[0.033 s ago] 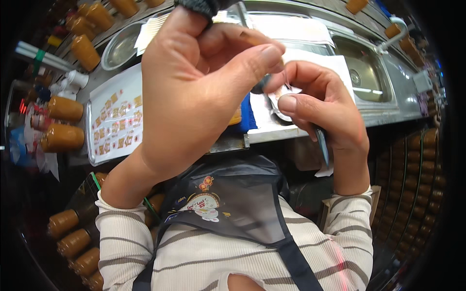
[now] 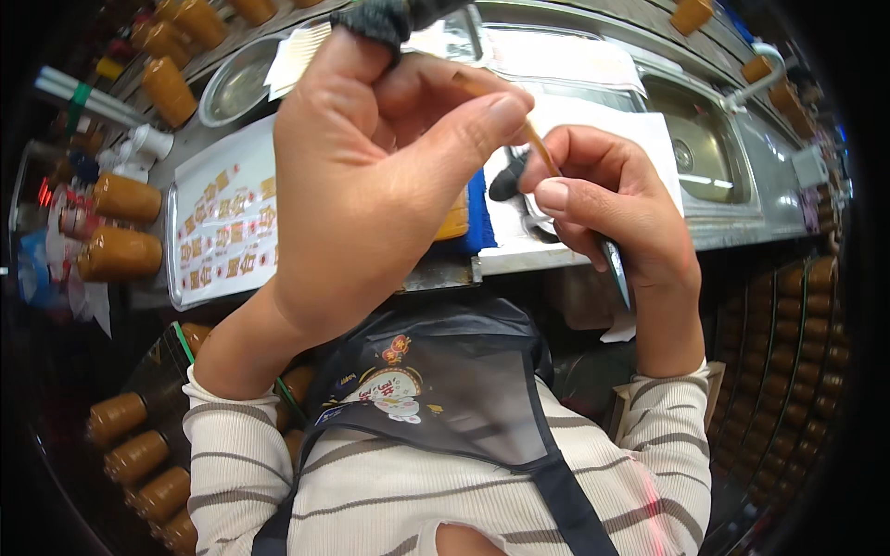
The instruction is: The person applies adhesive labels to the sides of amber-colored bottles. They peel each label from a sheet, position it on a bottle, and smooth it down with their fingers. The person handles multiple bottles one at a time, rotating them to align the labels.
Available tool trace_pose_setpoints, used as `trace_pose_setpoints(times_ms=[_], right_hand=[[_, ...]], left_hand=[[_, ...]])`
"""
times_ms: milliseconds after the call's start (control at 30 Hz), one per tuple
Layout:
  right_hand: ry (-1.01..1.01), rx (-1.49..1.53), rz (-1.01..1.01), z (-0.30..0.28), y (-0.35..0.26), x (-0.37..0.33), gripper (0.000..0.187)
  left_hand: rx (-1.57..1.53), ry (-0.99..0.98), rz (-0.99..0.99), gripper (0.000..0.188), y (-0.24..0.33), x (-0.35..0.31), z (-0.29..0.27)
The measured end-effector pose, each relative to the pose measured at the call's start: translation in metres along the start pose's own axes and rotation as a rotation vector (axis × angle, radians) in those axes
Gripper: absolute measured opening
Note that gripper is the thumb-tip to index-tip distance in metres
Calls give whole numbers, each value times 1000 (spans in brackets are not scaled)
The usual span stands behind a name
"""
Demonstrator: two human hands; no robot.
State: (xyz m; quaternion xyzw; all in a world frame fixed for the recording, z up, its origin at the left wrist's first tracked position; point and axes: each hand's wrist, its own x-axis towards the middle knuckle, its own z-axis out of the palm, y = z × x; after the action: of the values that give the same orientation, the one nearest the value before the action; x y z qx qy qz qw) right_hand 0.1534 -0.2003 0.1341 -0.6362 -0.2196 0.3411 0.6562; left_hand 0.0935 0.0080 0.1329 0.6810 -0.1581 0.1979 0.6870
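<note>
My left hand [image 2: 362, 185] is raised at the centre, its thumb and forefinger pinched on a thin brown strip [image 2: 540, 146]. The strip slants down to the fingertips of my right hand [image 2: 630, 199], which are closed at its lower end. A slim dark tool with a pointed end [image 2: 615, 271] sticks out below my right palm; its other part is hidden in the hand. Black coverings [image 2: 371, 20] are on fingers of my left hand, and another dark covering [image 2: 508, 181] shows by the right fingertips. Whether the strip continues behind the left thumb is unclear.
At the left lies a paper-lined tray [image 2: 171, 250] with rows of small golden pieces. Behind it stands a steel bowl [image 2: 211, 97]. A blue-and-yellow item [image 2: 487, 218] sits at the bench edge, and a sink [image 2: 737, 153] at the right. Brown-filled jars [image 2: 120, 255] crowd both sides.
The brown strip now shows plainly between my two hands, where before only a faint bit was visible. The hands have shifted slightly, and the dark covering by my right fingertips shows more.
</note>
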Motion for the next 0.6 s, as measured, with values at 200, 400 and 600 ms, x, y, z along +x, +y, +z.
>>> trace_pose_setpoints(times_ms=[200,400,600], right_hand=[[101,-46,64,19,29,7,17],[170,-227,104,34,65,-3,10],[272,-372,40,37,82,-5,10]], left_hand=[[-124,345,-260,39,-17,-56,0],[24,417,-442,47,-32,-111,-6],[38,433,-452,52,-52,-120,-4]])
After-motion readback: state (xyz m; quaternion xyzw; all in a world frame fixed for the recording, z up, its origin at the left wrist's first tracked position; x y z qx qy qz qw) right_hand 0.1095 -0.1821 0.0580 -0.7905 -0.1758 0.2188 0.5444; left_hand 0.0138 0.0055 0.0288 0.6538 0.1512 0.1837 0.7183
